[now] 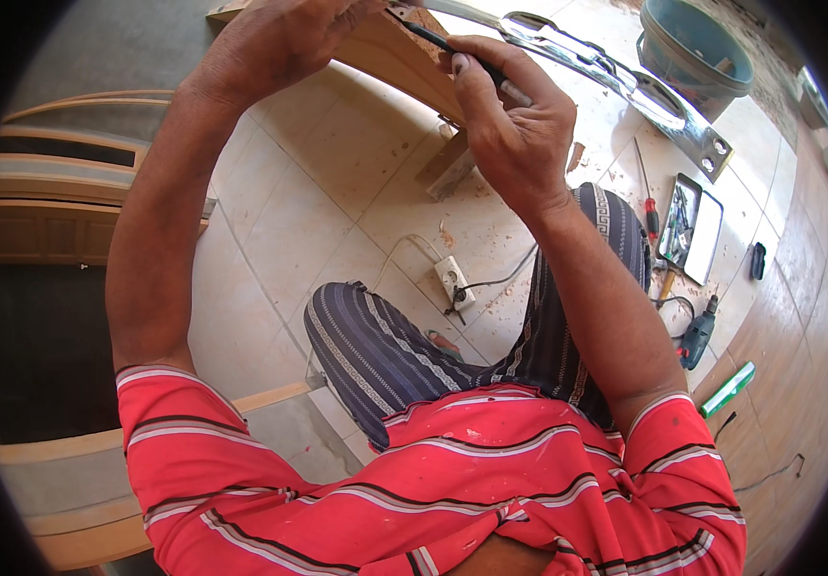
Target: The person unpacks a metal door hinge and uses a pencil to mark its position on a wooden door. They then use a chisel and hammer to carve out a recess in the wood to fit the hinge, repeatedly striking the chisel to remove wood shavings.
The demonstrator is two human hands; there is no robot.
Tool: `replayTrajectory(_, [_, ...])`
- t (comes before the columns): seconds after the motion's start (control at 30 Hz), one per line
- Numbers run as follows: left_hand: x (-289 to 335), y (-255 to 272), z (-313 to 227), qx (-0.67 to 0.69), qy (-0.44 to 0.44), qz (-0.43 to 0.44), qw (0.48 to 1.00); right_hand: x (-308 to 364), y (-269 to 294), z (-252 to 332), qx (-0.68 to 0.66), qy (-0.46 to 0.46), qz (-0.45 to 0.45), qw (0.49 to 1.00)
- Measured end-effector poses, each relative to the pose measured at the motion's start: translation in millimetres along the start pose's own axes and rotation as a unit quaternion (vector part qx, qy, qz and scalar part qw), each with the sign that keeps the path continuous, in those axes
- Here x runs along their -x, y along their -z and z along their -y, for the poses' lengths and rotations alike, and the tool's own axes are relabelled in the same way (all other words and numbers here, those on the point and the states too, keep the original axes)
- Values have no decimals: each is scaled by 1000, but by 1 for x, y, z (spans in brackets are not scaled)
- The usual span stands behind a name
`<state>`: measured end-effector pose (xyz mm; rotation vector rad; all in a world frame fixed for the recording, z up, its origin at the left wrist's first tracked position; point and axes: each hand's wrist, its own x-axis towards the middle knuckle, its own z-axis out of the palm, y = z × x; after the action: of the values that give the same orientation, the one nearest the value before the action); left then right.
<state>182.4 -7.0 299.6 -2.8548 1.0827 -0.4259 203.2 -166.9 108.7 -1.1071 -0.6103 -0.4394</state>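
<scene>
My right hand (520, 125) is closed around a slim black pencil (425, 36), its point aimed up and left at the edge of a wooden board (395, 62). My left hand (270, 48) is bent over that board, close to the pencil's point. A small metal piece (401, 12) shows beside the left fingertips, which the top edge of the picture partly cuts off. What those fingers grip is hidden. Just beyond my right hand, a long shiny metal door-handle plate (659, 108) slants down to the right, with slots and holes in it.
A blue-grey bucket (697, 48) stands far right. On the tiled floor lie a red-handled screwdriver (651, 219), an open case (705, 230), a drill (698, 333), a green-and-white object (727, 389) and a power socket block (453, 283) with cables. Wooden frames (54, 230) stand at left.
</scene>
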Motion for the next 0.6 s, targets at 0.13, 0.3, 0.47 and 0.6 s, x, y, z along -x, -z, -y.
replayTrajectory(0.13, [4,-6,6,7,6,-14,1000,-1,6,5,27,-13,44,999])
replayTrajectory(0.3, [1,-9,10,-6,-1,-11,1000,0,6,7,7,-55,40,998])
replayTrajectory(0.47, [0,-11,14,-20,-7,-25,999,-2,8,14,-38,-109,2,993])
replayTrajectory(0.6, [9,-19,25,-76,6,-21,997,1,14,15,30,-148,-8,989])
